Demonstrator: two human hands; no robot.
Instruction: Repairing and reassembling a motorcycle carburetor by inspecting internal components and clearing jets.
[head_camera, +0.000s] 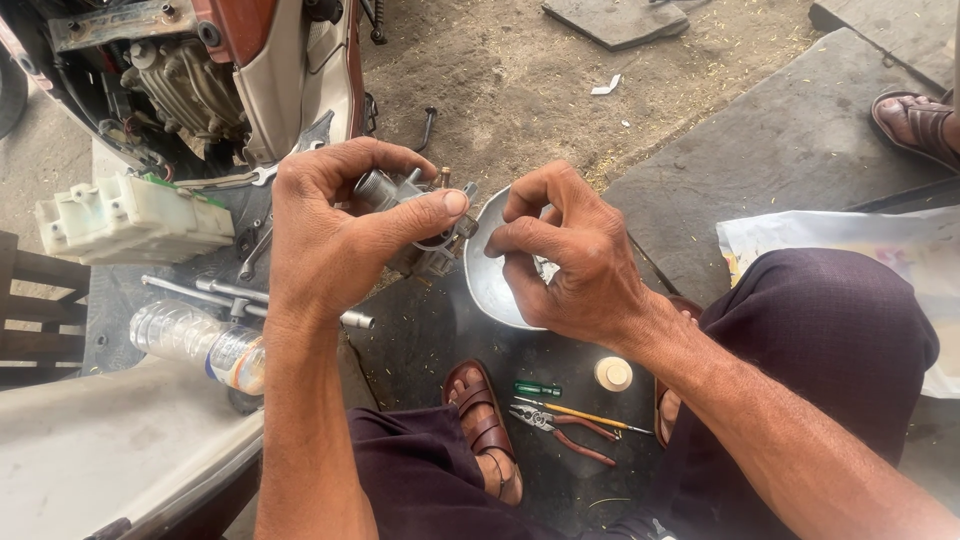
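**Steady the carburettor, work the small part with a fine pinch**

Near, red-handled pliers lie on the ground at 6 o'clock. The left hand wraps the grey metal carburettor body, thumb pressed across it. The right hand, at 3 o'clock of it, pinches a fitting; best kept firm, over the dented metal bowl.

Your arms are bare right up to the frame's lower edge: no sleeves, watch, rings or gloves show on your left hand or right hand. The knuckles are creased, the nails short, and veins stand out along both forearms. Across your lap and knees you wear a dark plum-coloured cloth wrap with soft folds. On your feet are brown strapped sandals, two wide bands crossing the toes of the one in fullest view.
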